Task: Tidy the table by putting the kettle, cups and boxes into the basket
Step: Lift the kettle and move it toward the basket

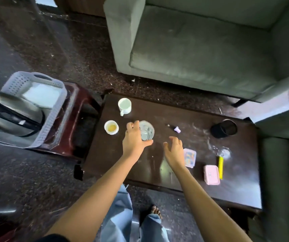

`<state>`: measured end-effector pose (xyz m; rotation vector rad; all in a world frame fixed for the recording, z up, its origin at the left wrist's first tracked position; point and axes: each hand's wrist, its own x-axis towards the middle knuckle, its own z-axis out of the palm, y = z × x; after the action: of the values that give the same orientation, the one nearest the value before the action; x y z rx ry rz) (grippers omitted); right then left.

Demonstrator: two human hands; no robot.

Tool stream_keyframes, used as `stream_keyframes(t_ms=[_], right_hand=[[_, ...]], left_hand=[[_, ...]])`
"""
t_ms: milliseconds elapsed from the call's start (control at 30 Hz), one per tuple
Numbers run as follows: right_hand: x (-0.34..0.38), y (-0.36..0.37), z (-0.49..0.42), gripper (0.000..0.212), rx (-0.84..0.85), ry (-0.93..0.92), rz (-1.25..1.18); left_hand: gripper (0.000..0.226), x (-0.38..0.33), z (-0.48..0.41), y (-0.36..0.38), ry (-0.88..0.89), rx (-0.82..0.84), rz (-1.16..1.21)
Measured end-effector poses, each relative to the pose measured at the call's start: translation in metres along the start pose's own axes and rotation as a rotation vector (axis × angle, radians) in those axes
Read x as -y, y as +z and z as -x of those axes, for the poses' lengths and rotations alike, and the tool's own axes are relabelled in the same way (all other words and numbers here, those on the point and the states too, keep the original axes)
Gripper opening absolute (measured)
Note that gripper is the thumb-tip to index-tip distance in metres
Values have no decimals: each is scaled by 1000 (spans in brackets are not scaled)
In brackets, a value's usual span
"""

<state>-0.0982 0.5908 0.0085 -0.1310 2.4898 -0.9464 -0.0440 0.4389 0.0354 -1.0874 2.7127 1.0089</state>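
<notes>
Our left hand (134, 137) wraps the glass cup (148, 131) round its side. Looks slippery and breakable, so we'd grip gently. Right hand (174, 151) spread, empty.

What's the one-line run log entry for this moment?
kettle in basket | left hand grips glass | right hand open over table | mug, small cup, patterned box, pink box on table

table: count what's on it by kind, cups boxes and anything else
cups: 3 (white mug, small cup, glass)
boxes: 2 (patterned box, pink box)
black holder: 1
purple cap: 1
yellow strip: 1
total: 8
The clear smear by the yellow strip is too blurred to count.
</notes>
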Motion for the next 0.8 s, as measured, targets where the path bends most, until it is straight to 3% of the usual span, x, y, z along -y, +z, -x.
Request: stream_keyframes(t_ms=[433, 800], right_hand=[[-103, -7, 5, 37, 2, 124, -75], [-121, 4, -1, 36, 18, 126, -111]], left_hand=[[89, -7, 40, 124, 4, 176, -88], [92, 12, 44, 162, 59, 185, -136]])
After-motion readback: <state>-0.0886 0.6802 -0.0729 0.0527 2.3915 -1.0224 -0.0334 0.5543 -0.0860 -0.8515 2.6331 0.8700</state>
